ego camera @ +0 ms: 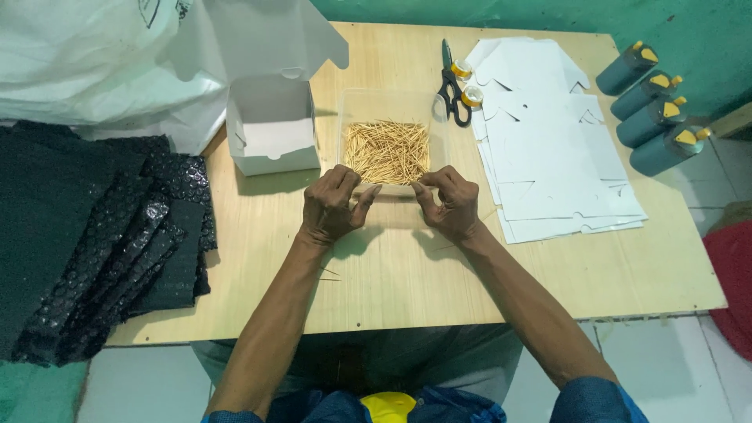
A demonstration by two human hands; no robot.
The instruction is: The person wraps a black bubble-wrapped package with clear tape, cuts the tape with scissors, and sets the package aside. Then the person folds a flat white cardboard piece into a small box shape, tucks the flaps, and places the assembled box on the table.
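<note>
A clear tray (389, 100) sits mid-desk, holding a loose heap of thin wooden sticks (387, 150) spread across its floor. To its left stands a small white box (270, 129), lid flap up, its inside bare white as far as the view shows.

Both hands rest at the tray's near edge. The left hand (333, 205) has its fingers (365, 197) curled in, thumb and forefinger drawn close together; the pinch touches the tray's near rim, but whether a stick is held there is too small to tell. The right hand (449, 202) mirrors it, fingers (427, 188) bent and tips nearly closed against the same rim; what they grip, if anything, cannot be made out. The two hands are near each other, with a small gap between them.

The desk (392, 290) is pale wood. A stray stick or two lies on it near the left wrist. Beyond the tray to the right lie black-handled scissors (450, 86) with two small tape rolls (468, 84) just beside them, then a stack of flat white card cutouts (552, 137). Four grey-blue bottles (652, 110) with yellow caps lie at the far right corner. Black bubble wrap (102, 235) overhangs the left edge, with a white sack (86, 55) behind it. The wall is green, the floor pale tile.
</note>
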